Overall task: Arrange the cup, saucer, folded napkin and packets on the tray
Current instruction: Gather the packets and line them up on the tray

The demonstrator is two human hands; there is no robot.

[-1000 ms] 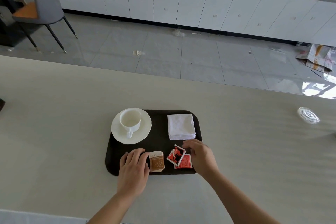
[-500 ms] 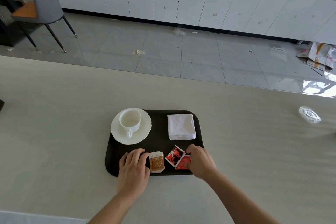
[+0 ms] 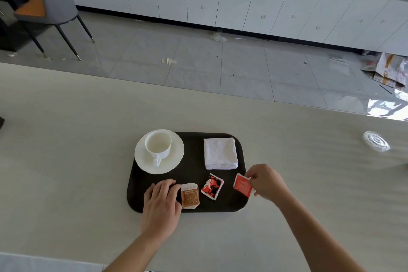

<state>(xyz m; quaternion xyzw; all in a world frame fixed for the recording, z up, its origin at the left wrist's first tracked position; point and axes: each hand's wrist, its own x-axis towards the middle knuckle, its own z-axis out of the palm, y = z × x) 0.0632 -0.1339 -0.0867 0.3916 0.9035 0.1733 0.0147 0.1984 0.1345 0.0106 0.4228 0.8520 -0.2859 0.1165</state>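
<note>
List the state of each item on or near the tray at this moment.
cup: upright, empty, on the saucer
napkin: folded, flat on the tray
brown packet: flat, touched by the left hand
red-and-black packet: flat, untouched
red packet: pinched by the right hand, at the tray's right edge

Pale table (image 3: pixel 66 161) bears dark tray (image 3: pixel 194 174) and clear lid (image 3: pixel 376 141).
</note>
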